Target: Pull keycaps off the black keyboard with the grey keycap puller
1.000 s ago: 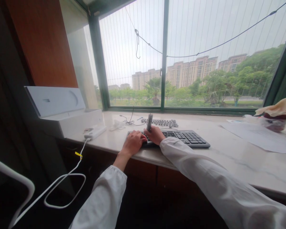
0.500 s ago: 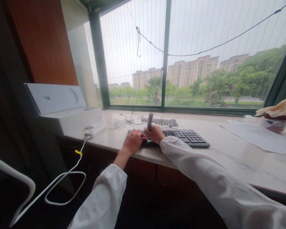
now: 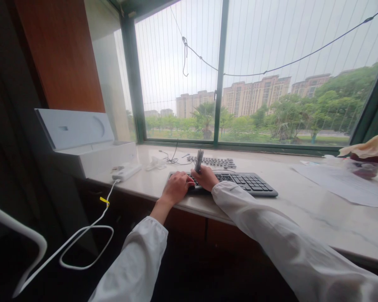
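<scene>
At the left end of the desk (image 3: 305, 214), a white box (image 3: 108, 157) stands with its lid raised. In front of it, a power strip (image 3: 126, 171) lies by the front edge, its white cable (image 3: 91, 228) hanging over that edge. Keep the cable clear of the left sleeve. To the right, a crumpled clear wrapper (image 3: 156, 163) and a thin dark cord (image 3: 173, 160) lie farther back.

The left hand (image 3: 177, 186) rests over the left end of the keyboard (image 3: 250, 183), fingers bent. Whether they pinch anything or only press down cannot be told. Use this hand to steady the frame, and keep its thumb out of the line of the tool.

The right hand (image 3: 205, 178) is clenched around a dark upright tool (image 3: 199, 159); the tool's lower end is hidden by the hands. Recommended practice: hold the shaft square to the keys, apply even force, and avoid levering sideways, which could mark the frame or damage a key seat.

The keyboard lies along the front edge, left of the desk's middle, its right end uncovered. Behind it, toward the back edge, sit rows of small key-like pieces (image 3: 219, 162); keep both sleeves clear so that their order is preserved.

Farther right, paper sheets (image 3: 340, 184) reach toward the right edge.
</scene>
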`<state>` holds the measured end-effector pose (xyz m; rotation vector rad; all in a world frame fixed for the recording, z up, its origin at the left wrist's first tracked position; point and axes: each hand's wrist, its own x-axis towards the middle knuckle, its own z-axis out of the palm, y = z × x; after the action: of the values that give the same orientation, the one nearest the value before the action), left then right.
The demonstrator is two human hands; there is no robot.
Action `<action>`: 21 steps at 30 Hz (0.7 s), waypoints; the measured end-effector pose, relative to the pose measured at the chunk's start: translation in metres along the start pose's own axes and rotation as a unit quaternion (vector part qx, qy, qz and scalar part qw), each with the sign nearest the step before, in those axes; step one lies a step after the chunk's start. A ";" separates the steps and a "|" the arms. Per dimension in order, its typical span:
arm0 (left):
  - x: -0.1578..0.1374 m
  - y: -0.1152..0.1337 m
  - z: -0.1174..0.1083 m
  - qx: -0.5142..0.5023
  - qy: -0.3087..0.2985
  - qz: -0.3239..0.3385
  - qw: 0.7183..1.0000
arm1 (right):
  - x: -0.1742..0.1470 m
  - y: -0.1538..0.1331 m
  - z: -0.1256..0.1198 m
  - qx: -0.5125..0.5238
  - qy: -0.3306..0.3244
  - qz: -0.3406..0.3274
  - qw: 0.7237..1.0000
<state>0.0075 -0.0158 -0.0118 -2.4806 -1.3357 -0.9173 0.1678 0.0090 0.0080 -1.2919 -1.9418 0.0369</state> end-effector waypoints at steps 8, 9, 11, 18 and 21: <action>0.000 0.000 0.000 -0.005 -0.001 0.001 1.000 | 0.001 0.003 0.003 0.003 0.005 -0.001 1.000; 0.000 0.000 0.000 -0.006 -0.002 0.000 1.000 | 0.001 0.003 0.003 0.005 0.005 -0.001 1.000; 0.000 0.000 0.000 -0.007 -0.002 -0.002 1.000 | 0.001 0.003 0.003 0.009 0.004 -0.004 1.000; 0.000 0.001 0.000 -0.006 0.001 -0.005 1.000 | 0.002 0.003 0.003 0.019 0.003 -0.006 1.000; 0.000 0.002 -0.001 -0.013 -0.002 -0.008 1.000 | 0.002 0.003 0.003 0.023 0.003 -0.013 1.000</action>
<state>0.0087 -0.0177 -0.0112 -2.4964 -1.3544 -0.9398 0.1681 0.0131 0.0055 -1.2348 -1.9419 0.0635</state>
